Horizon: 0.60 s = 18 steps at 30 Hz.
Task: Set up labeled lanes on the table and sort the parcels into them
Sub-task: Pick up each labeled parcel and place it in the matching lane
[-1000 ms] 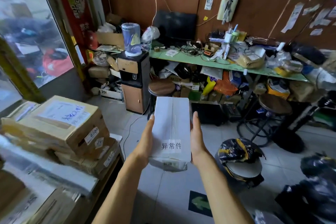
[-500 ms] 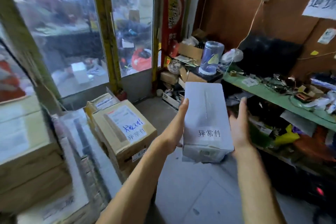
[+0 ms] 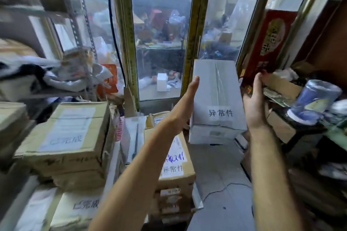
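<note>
Both forearms extend forward and upward. The left hand (image 3: pixel 185 107) is flat, fingers straight and together, its palm pressed against the left side of the white box (image 3: pixel 216 99). The right hand (image 3: pixel 253 105) is set against the right side of the box, with the fingers lightly curved and the fingertips reaching up past the far edge. The box is carried clamped between the two palms, in the air, above the floor (image 3: pixel 221 178) and in front of the glass door (image 3: pixel 161 43).

The white box is a long rectangular carton with a smooth matte surface and a strip of clear tape along its top seam. A white printed label (image 3: pixel 220 113) with black characters is on its near end.

To the left, stacked brown cardboard boxes (image 3: pixel 69 137) are corrugated, with dented corners and white paper labels. A further brown carton (image 3: pixel 174 170) below the left forearm bears a white label with blue handwriting and printed characters. On the right, a blue translucent water bottle (image 3: pixel 315 103) appears motion-blurred.

Compared with half a second ago, the view has swung left: the glass door is now centred, the green counter has almost left the frame, and the box is held higher with the same two-palm hold.
</note>
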Tool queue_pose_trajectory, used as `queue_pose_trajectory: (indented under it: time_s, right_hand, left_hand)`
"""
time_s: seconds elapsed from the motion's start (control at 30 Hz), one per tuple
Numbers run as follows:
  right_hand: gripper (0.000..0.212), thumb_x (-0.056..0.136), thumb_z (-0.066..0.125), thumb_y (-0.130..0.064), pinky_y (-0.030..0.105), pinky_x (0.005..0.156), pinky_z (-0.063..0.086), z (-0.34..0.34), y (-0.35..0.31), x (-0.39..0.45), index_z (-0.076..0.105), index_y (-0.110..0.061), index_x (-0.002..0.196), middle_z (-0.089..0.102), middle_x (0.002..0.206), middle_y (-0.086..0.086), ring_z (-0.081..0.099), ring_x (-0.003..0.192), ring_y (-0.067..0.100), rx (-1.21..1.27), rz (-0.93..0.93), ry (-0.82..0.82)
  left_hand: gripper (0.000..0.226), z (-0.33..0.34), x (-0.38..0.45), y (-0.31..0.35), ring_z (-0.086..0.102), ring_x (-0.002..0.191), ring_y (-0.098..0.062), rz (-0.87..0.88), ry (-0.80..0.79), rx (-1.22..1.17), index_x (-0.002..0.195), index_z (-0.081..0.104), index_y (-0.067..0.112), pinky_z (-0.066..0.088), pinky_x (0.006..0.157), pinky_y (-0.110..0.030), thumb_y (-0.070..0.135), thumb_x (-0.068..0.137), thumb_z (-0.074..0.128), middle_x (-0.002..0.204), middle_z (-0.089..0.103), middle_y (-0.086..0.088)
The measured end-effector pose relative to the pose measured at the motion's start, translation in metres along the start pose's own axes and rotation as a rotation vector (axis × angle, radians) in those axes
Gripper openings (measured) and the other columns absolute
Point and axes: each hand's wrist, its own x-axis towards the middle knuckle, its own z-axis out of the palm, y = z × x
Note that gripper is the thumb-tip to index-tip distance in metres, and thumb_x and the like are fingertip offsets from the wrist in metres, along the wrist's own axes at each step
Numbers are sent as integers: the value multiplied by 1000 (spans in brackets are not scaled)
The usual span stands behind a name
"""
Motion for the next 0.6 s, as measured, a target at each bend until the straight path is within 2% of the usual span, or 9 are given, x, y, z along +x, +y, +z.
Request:
queue_pose_trajectory:
  time_s: [0.07, 0.1, 0.17, 0.23, 0.3, 0.37, 0.47, 0.53, 0.6]
  right_hand:
    - [45, 107, 28, -51, 11, 61, 53, 25, -7, 16, 60, -19, 117, 75, 78, -16, 70, 72, -9, 19, 28, -65]
    - [51, 103, 33, -58, 15, 63, 55, 31, 3, 37, 60, -18, 117, 77, 80, -12, 73, 76, -3, 23, 52, -122]
    - [75, 97, 41, -71, 29, 87, 60, 44, 19, 71, 55, -10, 138, 77, 115, 4, 73, 108, 14, 8, 51, -200]
    - [95, 87, 49, -82, 49, 120, 37, 58, 34, 96, 43, -16, 156, 53, 153, 10, 49, 143, 26, -41, 77, -248]
    - [99, 81, 42, -92, 50, 128, 19, 68, 64, 130, 36, -32, 160, 37, 165, -3, 32, 153, 18, -126, 98, -313]
    - [103, 77, 40, -97, 47, 128, 19, 81, 77, 146, 35, -35, 160, 35, 166, -7, 32, 153, 14, -175, 160, -315]
    - [80, 97, 26, -79, 51, 114, 44, 103, 89, 137, 48, -25, 152, 59, 148, 6, 56, 137, 25, -114, 238, -392]
    - [66, 105, 13, -66, 45, 101, 55, 110, 102, 132, 57, -29, 137, 72, 128, 2, 68, 121, 21, -49, 293, -446]
    - [59, 107, 10, -60, 37, 92, 59, 111, 120, 131, 58, -34, 128, 74, 117, -6, 71, 110, 13, 18, 327, -488]
  left_hand:
    - [101, -15, 13, 9, 45, 141, -28, -30, 43, -34, 148, 37, 55, 30, 110, -73, 102, 58, 37, 155, 47, 6]
    - [102, -24, 22, 12, 53, 135, -30, -31, 60, -53, 147, 42, 50, 33, 109, -71, 101, 59, 41, 148, 56, 2]
    - [100, -41, 36, 17, 58, 130, -36, -10, 99, -87, 146, 47, 42, 37, 109, -68, 97, 62, 46, 142, 61, -5]
    - [106, -59, 51, 23, 47, 140, -37, 18, 178, -102, 151, 42, 37, 32, 114, -66, 95, 64, 50, 152, 50, -9]
    - [103, -80, 65, 24, 50, 138, -35, 41, 240, -92, 153, 40, 33, 34, 116, -62, 91, 70, 50, 152, 50, -10]
    - [94, -97, 76, 24, 62, 124, -32, 23, 300, -75, 150, 46, 28, 44, 110, -56, 85, 76, 46, 141, 61, -11]
    - [70, -115, 88, 13, 73, 101, -27, -11, 331, -81, 138, 56, 26, 57, 93, -48, 76, 94, 34, 122, 72, -10]
    - [62, -122, 93, 0, 73, 101, -27, -41, 341, -92, 137, 56, 27, 58, 91, -48, 68, 100, 27, 119, 72, -9]
    - [63, -126, 94, -12, 72, 103, -29, -55, 369, -98, 138, 57, 24, 57, 92, -50, 66, 102, 26, 120, 72, -9]
